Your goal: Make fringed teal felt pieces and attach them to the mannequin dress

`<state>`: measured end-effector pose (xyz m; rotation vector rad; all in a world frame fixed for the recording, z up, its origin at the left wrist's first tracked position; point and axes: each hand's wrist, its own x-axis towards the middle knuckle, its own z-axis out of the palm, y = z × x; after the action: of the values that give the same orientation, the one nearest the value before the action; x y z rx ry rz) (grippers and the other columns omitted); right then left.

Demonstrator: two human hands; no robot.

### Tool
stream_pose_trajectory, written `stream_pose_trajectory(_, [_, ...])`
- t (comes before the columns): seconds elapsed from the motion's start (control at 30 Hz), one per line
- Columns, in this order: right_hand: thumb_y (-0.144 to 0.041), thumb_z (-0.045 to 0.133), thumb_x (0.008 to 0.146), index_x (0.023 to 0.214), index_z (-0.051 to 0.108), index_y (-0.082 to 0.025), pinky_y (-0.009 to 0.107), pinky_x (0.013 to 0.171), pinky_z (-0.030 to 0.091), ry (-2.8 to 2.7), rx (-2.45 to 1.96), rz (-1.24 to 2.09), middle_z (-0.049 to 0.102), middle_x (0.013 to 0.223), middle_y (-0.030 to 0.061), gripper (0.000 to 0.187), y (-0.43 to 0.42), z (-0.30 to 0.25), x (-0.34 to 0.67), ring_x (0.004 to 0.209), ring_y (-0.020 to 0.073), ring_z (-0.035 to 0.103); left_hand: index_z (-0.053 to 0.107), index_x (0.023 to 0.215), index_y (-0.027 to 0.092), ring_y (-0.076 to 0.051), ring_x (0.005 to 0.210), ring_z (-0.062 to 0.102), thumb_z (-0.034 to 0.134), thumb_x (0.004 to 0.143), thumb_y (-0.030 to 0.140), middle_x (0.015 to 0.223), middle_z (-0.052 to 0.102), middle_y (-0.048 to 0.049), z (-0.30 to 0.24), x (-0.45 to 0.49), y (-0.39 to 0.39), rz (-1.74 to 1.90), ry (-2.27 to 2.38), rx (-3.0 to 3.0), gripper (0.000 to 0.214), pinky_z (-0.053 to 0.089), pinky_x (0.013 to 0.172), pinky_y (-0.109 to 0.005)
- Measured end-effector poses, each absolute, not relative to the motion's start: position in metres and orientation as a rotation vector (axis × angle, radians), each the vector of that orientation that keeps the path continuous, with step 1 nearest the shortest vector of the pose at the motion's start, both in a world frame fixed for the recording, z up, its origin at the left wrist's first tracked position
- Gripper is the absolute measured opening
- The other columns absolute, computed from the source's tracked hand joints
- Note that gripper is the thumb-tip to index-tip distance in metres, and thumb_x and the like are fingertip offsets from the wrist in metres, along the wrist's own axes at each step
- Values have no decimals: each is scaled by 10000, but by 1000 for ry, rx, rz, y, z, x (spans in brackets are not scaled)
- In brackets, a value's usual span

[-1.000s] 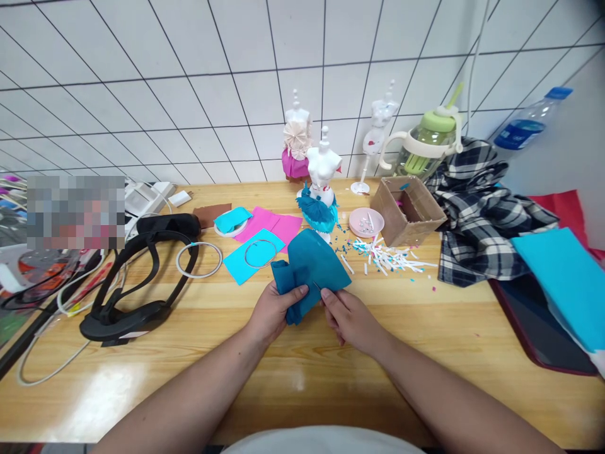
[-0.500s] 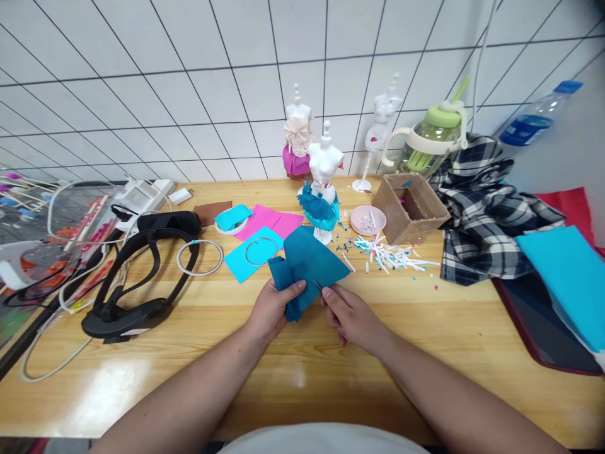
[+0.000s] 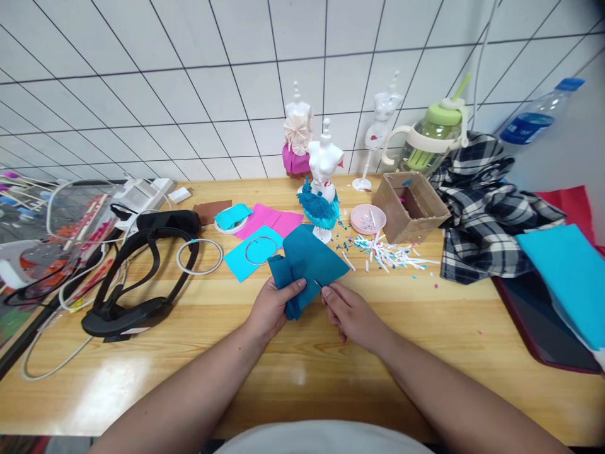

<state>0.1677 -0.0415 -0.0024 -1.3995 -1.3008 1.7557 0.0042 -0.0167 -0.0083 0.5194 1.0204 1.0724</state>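
Observation:
My left hand is closed on the gathered lower left part of a teal cloth piece, thumb on top. My right hand is pinched on a thin needle whose tip sits against the cloth's lower edge. Both hands are held just above the wooden table. Right behind the cloth stands a small white mannequin wearing a teal ruffled skirt.
Pink and blue paper sheets, wire rings and a black headset lie to the left. A pink dish, a cardboard box, paper scraps, a plaid cloth, bottles and two more mannequins stand behind and right.
The hands and cloth have barely shifted. My right fingers have closed in on the needle at the cloth's edge. The view has tilted slightly.

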Motion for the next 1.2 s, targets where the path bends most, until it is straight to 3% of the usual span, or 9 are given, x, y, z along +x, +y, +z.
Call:
stream_pose_trajectory(0.83, [-582, 375, 907, 818, 471, -221, 190, 327, 403, -1261, -1341, 1814, 416, 457, -91, 384, -40, 1, 168, 346, 79, 346, 714, 872, 137, -194, 821, 697, 837, 612, 216, 914, 756, -68, -11, 2, -17, 1076, 993, 552, 299, 539, 792, -285])
stream_pose_trajectory(1.07, [-597, 394, 897, 829, 493, -207, 166, 322, 369, -1253, -1344, 1844, 415, 431, -90, 408, -41, 0, 168, 343, 74, 357, 714, 839, 123, -159, 687, 675, 834, 611, 223, 820, 751, -61, -9, 0, -15, 1084, 1014, 508, 276, 540, 691, -254])
stream_pose_trajectory(1.2, [-615, 379, 893, 844, 500, -203, 178, 322, 372, -1239, -1330, 1812, 438, 451, -88, 433, -42, -2, 168, 338, 77, 369, 711, 853, 126, -183, 716, 683, 840, 603, 221, 784, 746, -59, -9, 1, -15, 1081, 1008, 528, 297, 542, 729, -283])
